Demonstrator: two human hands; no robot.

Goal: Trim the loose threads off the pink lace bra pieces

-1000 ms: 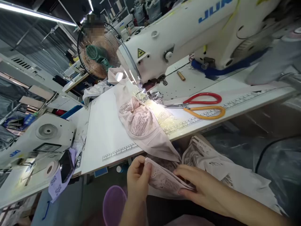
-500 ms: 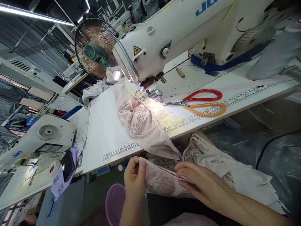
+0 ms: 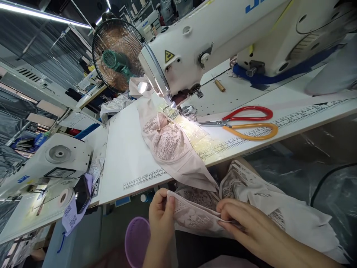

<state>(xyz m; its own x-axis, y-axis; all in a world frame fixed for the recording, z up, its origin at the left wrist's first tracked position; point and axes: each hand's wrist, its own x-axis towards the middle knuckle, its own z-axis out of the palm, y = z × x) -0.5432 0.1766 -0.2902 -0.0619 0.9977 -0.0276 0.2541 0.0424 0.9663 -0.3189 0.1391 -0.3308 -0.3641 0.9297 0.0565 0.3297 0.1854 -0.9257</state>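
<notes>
My left hand (image 3: 160,217) pinches the left end of a pale pink lace fabric piece (image 3: 192,217) below the table's front edge. My right hand (image 3: 242,223) grips the same piece at its right end, fingers curled over the fabric edge. A chain of pink lace bra pieces (image 3: 167,143) runs from the sewing machine's needle area (image 3: 178,106) across the white table (image 3: 125,156) and hangs over the edge toward my hands. More pale fabric (image 3: 279,212) lies piled in my lap to the right.
Scissors with red and orange handles (image 3: 245,123) lie on the table right of the needle. A white sewing machine (image 3: 223,41) fills the upper right. A fan (image 3: 117,56) stands behind. A second machine (image 3: 52,163) sits left; a purple bowl (image 3: 136,242) is below.
My right hand's fingers have curled from flat to gripping the fabric edge. The left hand stays on its end of the piece. The view shifted slightly.
</notes>
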